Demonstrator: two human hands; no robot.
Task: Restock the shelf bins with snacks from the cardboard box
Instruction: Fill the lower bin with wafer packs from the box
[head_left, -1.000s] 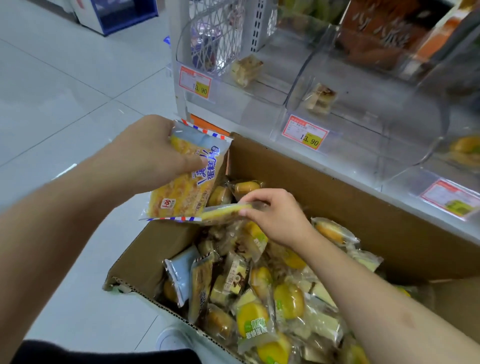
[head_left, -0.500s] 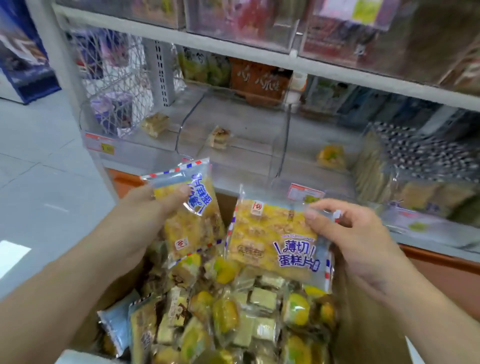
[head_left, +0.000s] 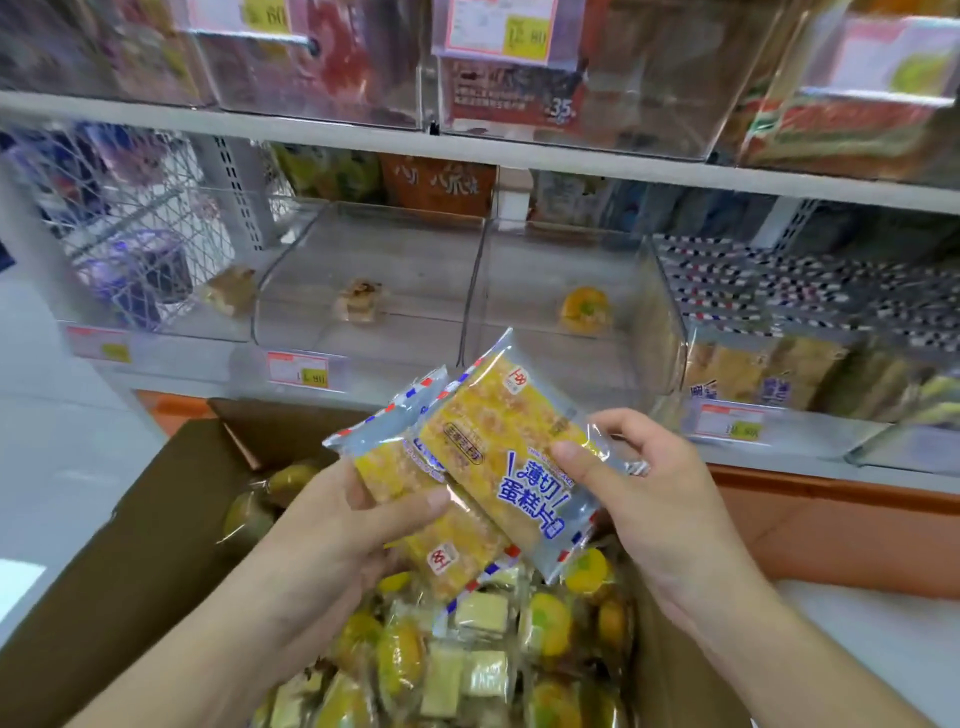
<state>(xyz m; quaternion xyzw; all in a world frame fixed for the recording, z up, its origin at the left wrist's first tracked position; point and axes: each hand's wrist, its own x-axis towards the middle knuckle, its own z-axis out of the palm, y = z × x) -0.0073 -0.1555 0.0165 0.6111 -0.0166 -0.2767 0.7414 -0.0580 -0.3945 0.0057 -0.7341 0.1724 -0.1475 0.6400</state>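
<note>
Two yellow cake-slice packets with red-and-blue striped edges are stacked together above the cardboard box (head_left: 156, 519). My left hand (head_left: 332, 525) grips the lower packet (head_left: 395, 467) from below, thumb across its front. My right hand (head_left: 644, 499) pinches the upper packet (head_left: 509, 447) at its right side, thumb on the blue lettering. The box holds several wrapped snacks (head_left: 467, 654), yellow round cakes and pale square ones. Behind the packets stand clear shelf bins: one (head_left: 374, 332) with a single brown snack, one (head_left: 618, 353) with a single yellow cake, and a right bin (head_left: 779, 338) full of the same striped packets.
An upper shelf (head_left: 467, 145) carries more clear bins with price tags. A wire basket (head_left: 135, 249) hangs at the left end of the shelf. The orange shelf base (head_left: 831, 525) runs behind the box. Pale floor tiles lie to the left.
My hands have brought the two packets together, the right one now overlapping the left. The view has tilted up towards the shelf bins.
</note>
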